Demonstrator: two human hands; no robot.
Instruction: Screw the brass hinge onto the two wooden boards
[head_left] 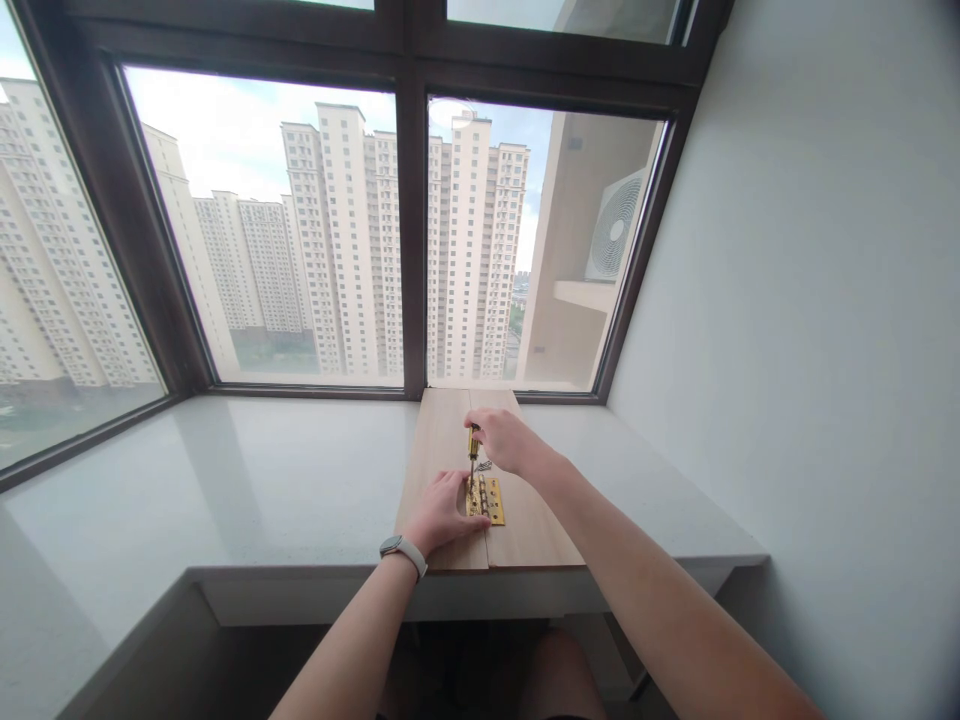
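Observation:
Two wooden boards [442, 440] lie side by side on a white window ledge. A brass hinge [487, 500] sits across the seam between them. My left hand [444, 512], with a watch on the wrist, rests on the left board and pinches the hinge's left edge. My right hand [506, 440] is closed round the handle of a small screwdriver [473, 452], which stands upright with its tip down on the hinge. A few small dark screws [484, 466] lie just beyond the hinge.
The white ledge [262, 480] runs left along a large window with a dark frame [411, 240]. A white wall [810, 350] closes the right side. My knees [555, 670] show below the ledge's front edge.

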